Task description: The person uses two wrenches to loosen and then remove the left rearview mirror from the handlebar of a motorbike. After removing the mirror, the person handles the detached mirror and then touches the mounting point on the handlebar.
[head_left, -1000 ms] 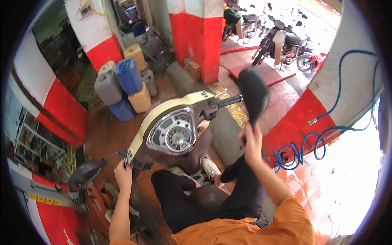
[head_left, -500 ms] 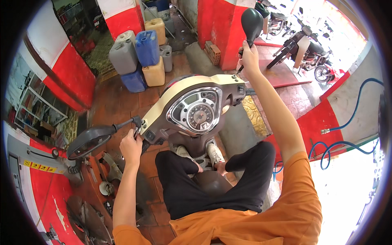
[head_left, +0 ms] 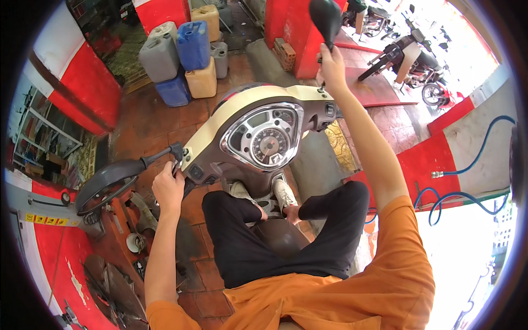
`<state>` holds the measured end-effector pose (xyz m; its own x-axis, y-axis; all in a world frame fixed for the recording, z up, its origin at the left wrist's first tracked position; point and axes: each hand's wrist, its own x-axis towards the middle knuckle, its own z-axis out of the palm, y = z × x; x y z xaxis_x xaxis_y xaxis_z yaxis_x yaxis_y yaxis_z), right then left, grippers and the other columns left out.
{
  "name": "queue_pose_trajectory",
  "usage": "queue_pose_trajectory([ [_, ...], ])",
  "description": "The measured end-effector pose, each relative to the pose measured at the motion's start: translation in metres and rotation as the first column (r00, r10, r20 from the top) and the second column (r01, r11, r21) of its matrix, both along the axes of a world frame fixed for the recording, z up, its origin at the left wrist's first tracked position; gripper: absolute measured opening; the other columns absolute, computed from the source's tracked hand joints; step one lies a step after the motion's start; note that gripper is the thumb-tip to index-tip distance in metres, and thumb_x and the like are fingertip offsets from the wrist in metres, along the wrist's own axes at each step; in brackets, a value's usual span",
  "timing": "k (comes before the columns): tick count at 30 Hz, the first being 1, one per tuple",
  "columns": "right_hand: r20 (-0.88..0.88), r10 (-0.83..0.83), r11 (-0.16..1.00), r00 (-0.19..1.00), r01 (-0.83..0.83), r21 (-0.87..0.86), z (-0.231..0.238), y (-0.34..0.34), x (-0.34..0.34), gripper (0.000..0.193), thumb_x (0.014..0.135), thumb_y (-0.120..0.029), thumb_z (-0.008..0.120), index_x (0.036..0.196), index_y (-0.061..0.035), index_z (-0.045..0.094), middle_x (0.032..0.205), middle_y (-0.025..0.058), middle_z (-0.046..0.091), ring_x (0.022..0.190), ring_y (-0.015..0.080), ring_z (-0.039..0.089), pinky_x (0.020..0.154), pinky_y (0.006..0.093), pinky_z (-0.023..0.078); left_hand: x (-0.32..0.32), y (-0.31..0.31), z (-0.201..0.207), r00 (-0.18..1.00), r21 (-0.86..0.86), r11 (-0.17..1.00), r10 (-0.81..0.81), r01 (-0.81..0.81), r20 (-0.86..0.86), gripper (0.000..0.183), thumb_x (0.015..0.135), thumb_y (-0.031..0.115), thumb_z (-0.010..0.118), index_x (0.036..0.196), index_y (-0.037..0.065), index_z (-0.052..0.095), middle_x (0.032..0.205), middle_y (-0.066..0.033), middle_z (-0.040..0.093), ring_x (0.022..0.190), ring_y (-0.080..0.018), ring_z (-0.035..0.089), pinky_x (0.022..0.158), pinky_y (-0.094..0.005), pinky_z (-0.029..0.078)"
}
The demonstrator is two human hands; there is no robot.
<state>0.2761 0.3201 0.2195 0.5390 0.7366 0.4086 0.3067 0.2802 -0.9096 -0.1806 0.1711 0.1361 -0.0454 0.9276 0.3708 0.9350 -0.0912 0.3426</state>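
I sit astride a scooter with a cream and brown handlebar cover (head_left: 250, 99) and a chrome-rimmed dashboard (head_left: 263, 136). My right hand (head_left: 332, 69) is closed around the stem of the black right mirror (head_left: 324, 21), above the right end of the cover. The stem's lower end meets the cover; whether it is fastened cannot be seen. At the left end, my left hand (head_left: 168, 188) is curled over what looks like the metal brake lever, mostly hidden by the fingers. Beside it, the black left mirror (head_left: 110, 181) sticks out on its stem.
Stacked plastic jerrycans (head_left: 193, 47) stand ahead to the left. A red pillar (head_left: 313, 44) and several bricks (head_left: 284, 54) are beyond the handlebar. A parked motorbike (head_left: 407, 58) is at right, above a coiled blue air hose (head_left: 440, 203). Tools lie at lower left.
My right hand and the right mirror have shifted left relative to the handlebar. The left hand keeps its place by the lever, and the whole view has shifted slightly.
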Motion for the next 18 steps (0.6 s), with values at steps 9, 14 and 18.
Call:
queue_pose_trajectory([
  [9,-0.272,0.344,0.923,0.899,-0.377,-0.077,0.018,-0.014,-0.012,0.02,0.093,-0.028,0.059,0.089,-0.0086,0.057,0.066,-0.0028,0.05,0.049,0.0038,0.04,0.04,0.0229,0.027,-0.003,0.001,-0.001,0.999,-0.039,0.999,-0.02,0.022,0.032,0.012,0.083,0.013,0.061,0.09,0.004,0.061,0.076,-0.0209,0.064,0.076,-0.0431,0.061,0.065,-0.0494,0.047],
  [14,-0.18,0.323,0.941,0.929,-0.335,-0.044,0.012,-0.015,-0.014,0.017,0.091,-0.024,0.059,0.085,-0.0075,0.059,0.064,-0.003,0.051,0.05,0.004,0.042,0.045,0.0221,0.03,-0.002,0.0,0.002,0.998,-0.056,0.998,-0.006,0.009,0.062,0.012,0.082,0.014,0.061,0.087,0.003,0.06,0.074,-0.022,0.062,0.075,-0.0439,0.06,0.065,-0.0492,0.047],
  [18,-0.183,0.326,0.941,0.927,-0.338,-0.035,0.01,-0.014,-0.012,0.021,0.09,-0.023,0.06,0.081,-0.0047,0.06,0.062,-0.0028,0.052,0.053,0.0041,0.045,0.047,0.0227,0.032,0.001,-0.001,0.002,0.997,-0.008,1.0,-0.015,0.016,0.077,0.011,0.082,0.013,0.061,0.086,0.003,0.059,0.073,-0.0224,0.061,0.074,-0.0444,0.059,0.064,-0.0487,0.046],
])
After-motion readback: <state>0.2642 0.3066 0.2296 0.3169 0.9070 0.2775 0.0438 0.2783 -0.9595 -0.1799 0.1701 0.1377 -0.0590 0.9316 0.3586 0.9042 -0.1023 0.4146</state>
